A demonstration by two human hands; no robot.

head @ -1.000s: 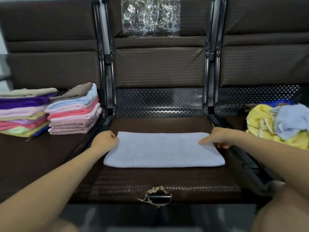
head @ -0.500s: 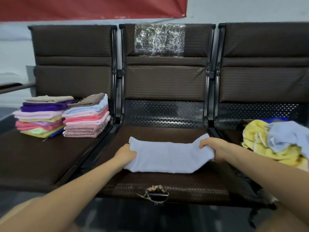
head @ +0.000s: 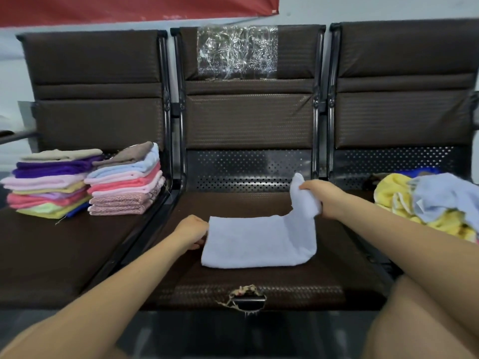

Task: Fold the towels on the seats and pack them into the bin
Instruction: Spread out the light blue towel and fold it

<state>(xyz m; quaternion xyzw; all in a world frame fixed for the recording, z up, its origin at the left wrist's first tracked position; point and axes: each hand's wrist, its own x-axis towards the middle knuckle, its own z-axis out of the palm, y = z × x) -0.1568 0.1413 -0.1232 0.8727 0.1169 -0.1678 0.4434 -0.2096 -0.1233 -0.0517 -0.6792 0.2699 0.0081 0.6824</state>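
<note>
A pale blue towel (head: 248,242) lies partly folded on the middle seat (head: 248,283). My left hand (head: 191,231) pinches its left edge against the seat. My right hand (head: 321,198) grips the towel's right end and holds it lifted above the seat, so that end stands upright. Two stacks of folded towels (head: 85,180) sit on the left seat. A heap of unfolded yellow and light blue towels (head: 427,203) lies on the right seat. No bin is in view.
Three dark brown seats stand in a row with black metal frames (head: 171,141) between them. The middle seat's front edge has a torn hole (head: 246,299). Clear plastic wrap (head: 237,51) covers the top of the middle backrest.
The towel lay flat and wide a second ago. Both hands then gripped its ends and drew them together. Now my right hand has raised the right end up and leftward.
</note>
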